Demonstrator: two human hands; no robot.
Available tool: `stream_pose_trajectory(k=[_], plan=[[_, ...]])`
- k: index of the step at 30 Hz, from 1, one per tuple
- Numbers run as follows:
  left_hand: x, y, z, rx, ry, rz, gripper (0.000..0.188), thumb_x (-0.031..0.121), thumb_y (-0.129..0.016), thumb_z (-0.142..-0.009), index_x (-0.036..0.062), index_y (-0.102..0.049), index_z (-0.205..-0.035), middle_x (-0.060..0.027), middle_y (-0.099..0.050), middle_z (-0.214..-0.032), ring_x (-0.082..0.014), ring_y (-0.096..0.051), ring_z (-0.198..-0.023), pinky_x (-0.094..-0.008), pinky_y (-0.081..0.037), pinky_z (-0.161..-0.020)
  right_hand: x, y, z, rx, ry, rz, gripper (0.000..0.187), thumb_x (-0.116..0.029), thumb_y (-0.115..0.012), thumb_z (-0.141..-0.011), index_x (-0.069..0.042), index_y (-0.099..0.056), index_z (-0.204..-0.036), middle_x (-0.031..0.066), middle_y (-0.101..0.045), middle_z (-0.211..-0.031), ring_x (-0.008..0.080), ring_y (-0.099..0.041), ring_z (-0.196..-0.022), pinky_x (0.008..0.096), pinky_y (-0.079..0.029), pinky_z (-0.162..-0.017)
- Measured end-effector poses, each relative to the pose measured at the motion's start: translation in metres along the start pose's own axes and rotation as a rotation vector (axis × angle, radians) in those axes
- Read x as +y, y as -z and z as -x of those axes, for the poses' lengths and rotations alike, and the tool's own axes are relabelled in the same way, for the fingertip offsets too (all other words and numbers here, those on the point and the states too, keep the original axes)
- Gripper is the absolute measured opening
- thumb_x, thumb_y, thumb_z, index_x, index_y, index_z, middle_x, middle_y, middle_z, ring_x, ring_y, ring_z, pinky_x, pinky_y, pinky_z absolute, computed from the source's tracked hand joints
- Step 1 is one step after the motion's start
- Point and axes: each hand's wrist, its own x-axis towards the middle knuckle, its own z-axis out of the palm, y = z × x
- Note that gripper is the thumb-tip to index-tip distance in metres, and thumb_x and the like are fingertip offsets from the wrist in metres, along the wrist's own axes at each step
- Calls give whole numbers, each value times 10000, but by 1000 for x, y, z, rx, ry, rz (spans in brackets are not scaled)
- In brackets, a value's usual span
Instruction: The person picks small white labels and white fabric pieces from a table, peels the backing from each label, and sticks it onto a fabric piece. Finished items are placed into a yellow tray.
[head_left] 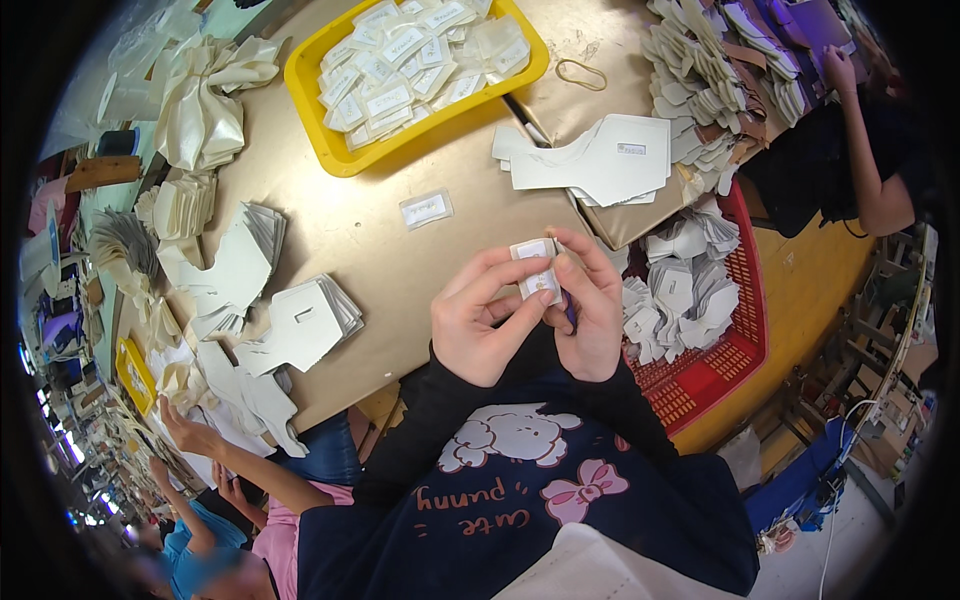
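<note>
Left hand (485,318) and right hand (592,312) are pinching a white label (535,283) within their narrow grip, ideally keeping it flat and uncreased

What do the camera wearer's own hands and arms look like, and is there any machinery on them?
The left hand and right hand are ordinary human hands, without gloves. Long, plain black sleeves cover both forearms down to about the wrists. I see no cables, machinery or markings on them.
</note>
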Motion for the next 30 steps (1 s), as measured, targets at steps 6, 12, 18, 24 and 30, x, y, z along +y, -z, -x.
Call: stream_pose_trajectory(k=[6, 12, 18, 24, 30], plan=[[-2, 0, 0, -6, -6, -5, 294, -105, -653, -851, -76, -640, -1143, -124, -552, -1194, -188, -608, -1079, -288, -587, -865, -2, 2, 0, 5, -35, -27, 303, -119, -640, -940, -16, -613, -1223, -14, -571, -706, -1, -399, -517, 171, -231, -408], [-4, 1, 1, -10, -18, 14, 273, -75, -642, -877, -64, -642, -1149, -131, -563, -1211, -203, -626, -1090, -303, -588, -879, -2, 2, 0, 27, -68, -33, 302, -110, -630, -941, -17, -607, -1227, -11, -567, -708, -1, -403, -527, 165, -230, -409], [-3, 2, 1, -5, -6, 42, 324, -125, -658, -837, -78, -627, -1156, -136, -545, -1205, -200, -586, -1105, -299, -584, -876, -6, 6, -1, -109, -75, -53, 332, -118, -626, -941, -19, -578, -1255, -12, -570, -724, -1, -390, -521, 156, -229, -410], [-4, 1, 1, -14, -1, 42, 323, -124, -661, -835, -77, -630, -1153, -130, -546, -1202, -195, -586, -1100, -298, -582, -879, -5, 1, 1, -31, -68, -26, 323, -126, -633, -941, -20, -586, -1242, -29, -557, -716, -6, -401, -536, 151, -249, -410], [-5, 0, 4, -15, 21, 72, 318, -122, -662, -835, -68, -635, -1147, -125, -554, -1202, -195, -579, -1110, -295, -573, -877, -5, 0, 1, 24, -42, -69, 284, -140, -617, -958, -24, -603, -1218, -35, -547, -705, -6, -411, -543, 154, -255, -411]])
